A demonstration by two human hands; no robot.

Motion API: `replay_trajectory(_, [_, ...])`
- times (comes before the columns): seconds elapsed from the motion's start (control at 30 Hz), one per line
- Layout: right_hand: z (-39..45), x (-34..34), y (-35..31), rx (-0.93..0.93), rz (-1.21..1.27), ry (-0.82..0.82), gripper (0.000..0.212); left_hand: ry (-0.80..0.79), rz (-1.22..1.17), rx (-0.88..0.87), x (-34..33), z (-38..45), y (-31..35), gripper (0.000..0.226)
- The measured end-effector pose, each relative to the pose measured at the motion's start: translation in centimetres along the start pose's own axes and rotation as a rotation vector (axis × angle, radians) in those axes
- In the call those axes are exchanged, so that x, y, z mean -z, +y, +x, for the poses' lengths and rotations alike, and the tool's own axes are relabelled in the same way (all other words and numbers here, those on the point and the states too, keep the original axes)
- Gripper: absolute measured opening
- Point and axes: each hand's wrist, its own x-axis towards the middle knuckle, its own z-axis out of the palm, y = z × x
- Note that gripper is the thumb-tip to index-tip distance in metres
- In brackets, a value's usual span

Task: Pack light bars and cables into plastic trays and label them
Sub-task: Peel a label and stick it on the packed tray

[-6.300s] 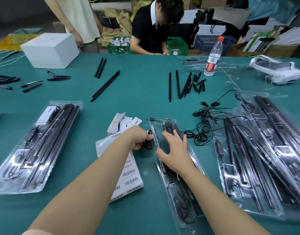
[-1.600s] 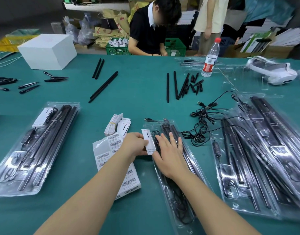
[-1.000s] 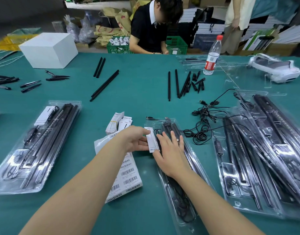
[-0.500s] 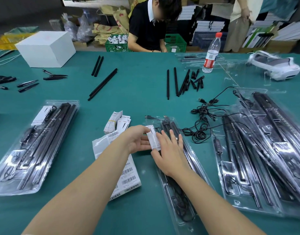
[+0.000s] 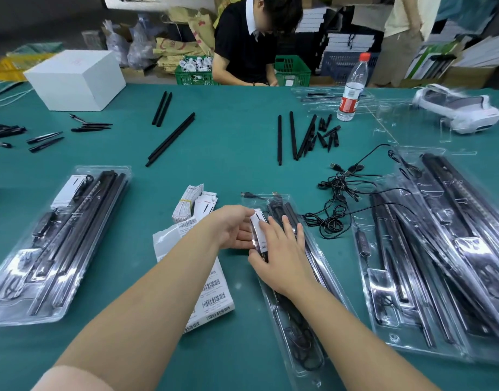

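Note:
A clear plastic tray [image 5: 339,287] lies lengthwise in front of me with black light bars [image 5: 290,212] and a coiled cable [image 5: 299,344] in it. A small white card [image 5: 257,224] stands on its edge at the tray's upper left side. My left hand [image 5: 233,228] pinches the card from the left, thumb on top. My right hand [image 5: 280,253] lies flat on the tray, with straight fingers pressing against the card's right face and on the bars. The card's lower part is hidden by my right hand.
Barcode label sheets [image 5: 211,292] and a bundle of white cards [image 5: 190,203] lie left of the tray. Packed trays lie at the left [image 5: 59,238] and the right [image 5: 429,249]. Loose cables [image 5: 337,198], loose black bars [image 5: 292,136], a water bottle [image 5: 352,91] and a white box [image 5: 76,80] are beyond.
My left hand has brought the white card from beside the tray onto its upper left side. My right hand has shifted left against the card.

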Motion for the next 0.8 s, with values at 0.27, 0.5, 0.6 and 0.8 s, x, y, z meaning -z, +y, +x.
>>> replay_trajectory(0.27, [0.0, -0.2, 0.2, 0.009, -0.036, 0.007, 0.078, 0.138, 0.024, -0.072, 0.1, 0.7, -0.2, 0.007])
replay_trajectory(0.5, [0.2, -0.6, 0.3, 0.013, -0.126, -0.031, 0.080, 0.322, 0.372, -0.193, 0.6, 1.4, -0.2, 0.023])
replay_trajectory(0.6, [0.2, -0.7, 0.3, 0.010, -0.147, -0.033, 0.081, 0.388, 0.558, -0.241, 0.0, 1.3, -0.1, 0.026])
replay_trajectory(0.8, [0.2, -0.8, 0.2, 0.023, -0.205, -0.063, 0.082, 0.511, 0.702, -0.331, 0.6, 0.9, -1.1, 0.055])
